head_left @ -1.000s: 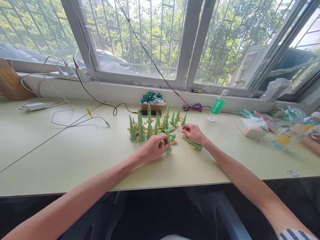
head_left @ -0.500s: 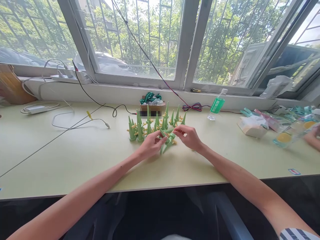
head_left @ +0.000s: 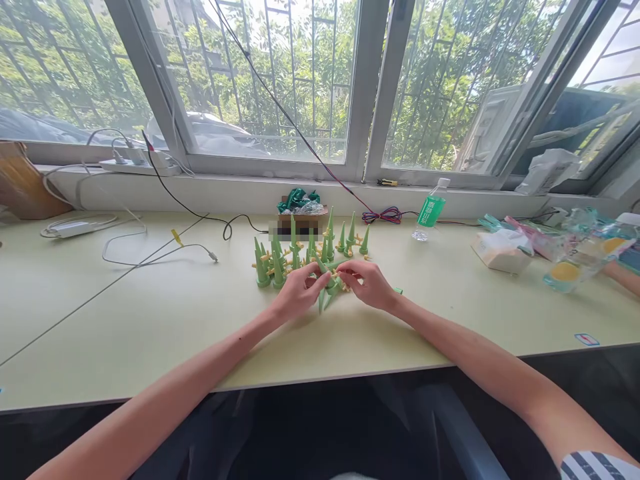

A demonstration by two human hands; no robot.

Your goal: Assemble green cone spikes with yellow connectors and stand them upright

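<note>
My left hand (head_left: 296, 294) and my right hand (head_left: 366, 283) meet over the pale table (head_left: 125, 313), both closed on a green cone-shaped plastic spike (head_left: 327, 293) held between them, its tip pointing down toward me. A small yellow part sits at my right fingertips, against the spike. Just behind my hands stands a cluster of several upright green spikes with yellow fittings (head_left: 300, 250). Another green spike (head_left: 398, 291) lies flat on the table, mostly hidden behind my right wrist.
A small cardboard box (head_left: 300, 220) with green bits stands behind the cluster. A green-labelled bottle (head_left: 430, 212) stands to the right. Cables (head_left: 150, 243) and a charger (head_left: 70, 228) lie at left. Packets and bags (head_left: 550, 250) and another person's arm (head_left: 623, 277) are at far right.
My right hand left the spike lying on the table and came left to join my left hand; the held spike has been lifted off the table and is now gripped by both hands.
</note>
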